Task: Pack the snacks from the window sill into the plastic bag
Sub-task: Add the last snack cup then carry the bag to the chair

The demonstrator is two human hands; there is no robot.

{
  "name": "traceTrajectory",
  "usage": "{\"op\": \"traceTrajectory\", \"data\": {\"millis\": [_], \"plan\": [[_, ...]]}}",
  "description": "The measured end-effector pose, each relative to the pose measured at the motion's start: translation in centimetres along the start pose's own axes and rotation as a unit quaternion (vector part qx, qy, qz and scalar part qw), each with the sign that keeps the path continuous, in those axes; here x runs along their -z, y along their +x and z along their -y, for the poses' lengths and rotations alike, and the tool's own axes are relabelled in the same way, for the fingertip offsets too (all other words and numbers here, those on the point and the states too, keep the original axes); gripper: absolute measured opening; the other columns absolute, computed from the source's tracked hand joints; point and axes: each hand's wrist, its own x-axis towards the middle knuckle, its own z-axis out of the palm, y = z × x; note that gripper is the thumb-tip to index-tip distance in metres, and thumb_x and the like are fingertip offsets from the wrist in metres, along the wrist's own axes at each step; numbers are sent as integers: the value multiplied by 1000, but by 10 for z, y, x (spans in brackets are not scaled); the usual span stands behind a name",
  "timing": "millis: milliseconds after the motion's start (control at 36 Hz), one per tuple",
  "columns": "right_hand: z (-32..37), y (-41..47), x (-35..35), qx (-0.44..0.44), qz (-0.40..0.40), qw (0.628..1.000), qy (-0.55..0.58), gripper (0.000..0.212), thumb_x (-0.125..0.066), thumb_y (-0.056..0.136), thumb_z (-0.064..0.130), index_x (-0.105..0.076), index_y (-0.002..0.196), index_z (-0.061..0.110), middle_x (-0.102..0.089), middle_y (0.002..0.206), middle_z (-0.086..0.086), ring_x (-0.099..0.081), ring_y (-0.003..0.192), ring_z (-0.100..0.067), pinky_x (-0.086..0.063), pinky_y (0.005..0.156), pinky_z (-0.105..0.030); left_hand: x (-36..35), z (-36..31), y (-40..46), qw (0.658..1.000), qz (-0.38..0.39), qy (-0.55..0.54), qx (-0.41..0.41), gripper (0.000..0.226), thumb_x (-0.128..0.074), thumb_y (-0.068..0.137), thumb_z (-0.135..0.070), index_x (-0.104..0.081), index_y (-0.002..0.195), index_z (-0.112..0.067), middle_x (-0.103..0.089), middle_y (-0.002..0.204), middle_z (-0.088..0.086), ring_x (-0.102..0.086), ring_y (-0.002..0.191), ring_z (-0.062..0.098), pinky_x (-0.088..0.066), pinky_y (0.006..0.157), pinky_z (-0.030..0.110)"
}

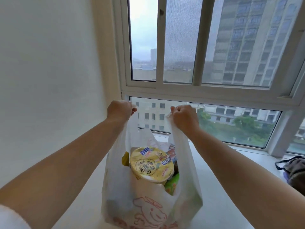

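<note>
A white plastic bag [148, 200] with a pink cartoon print stands on the white window sill [214, 187]. My left hand [119, 109] grips its left handle and my right hand [184, 115] grips its right handle, both raised so the handles are stretched upward. Inside the open mouth lies a yellow instant noodle cup [151, 162] with its lid facing up. A green snack packet [172, 183] and a blue-and-red packet [170, 153] sit beside it. A yellow packet edge [125, 158] shows at the left. The bag's lower contents are hidden.
A dark bag with straps [292, 169] lies on the sill at the far right. The window frame [206, 91] rises just behind the plastic bag. A white wall [49, 71] bounds the left side.
</note>
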Motion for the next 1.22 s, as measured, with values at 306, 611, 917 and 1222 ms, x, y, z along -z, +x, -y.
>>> {"op": "traceTrajectory", "data": {"millis": [306, 611, 917, 1222], "plan": [[32, -11, -16, 87, 74, 990, 84, 45, -49, 96, 27, -52, 55, 8, -52, 56, -7, -49, 62, -23, -32, 60, -28, 57, 6, -49, 983, -182, 11, -11, 35, -44, 95, -6, -61, 64, -8, -61, 57, -3, -55, 47, 5, -36, 41, 9], [97, -70, -69, 196, 142, 947, 211, 47, -46, 98, 26, -41, 54, 8, -40, 52, -3, -43, 60, -23, -33, 59, -34, 135, 39, -118, 932, -353, 52, -67, 44, -42, 97, -17, -52, 53, -19, -61, 62, -3, -61, 63, 11, -53, 86, 38], [176, -125, -140, 246, 242, 899, 270, 52, -47, 97, 26, -29, 50, 16, -33, 48, 0, -34, 52, -19, -28, 56, -31, 224, 51, -167, 859, -488, 127, -94, 44, -39, 99, -15, -51, 57, -20, -57, 63, -8, -55, 63, 1, -38, 60, -1], [279, -216, -236, 276, 346, 858, 261, 53, -43, 99, 25, -28, 49, 16, -32, 49, 1, -29, 48, -12, -24, 53, -30, 367, 121, -212, 808, -567, 150, 61, 36, -41, 97, -25, -53, 63, -22, -70, 86, 11, -60, 71, 16, -49, 77, 33]]}}
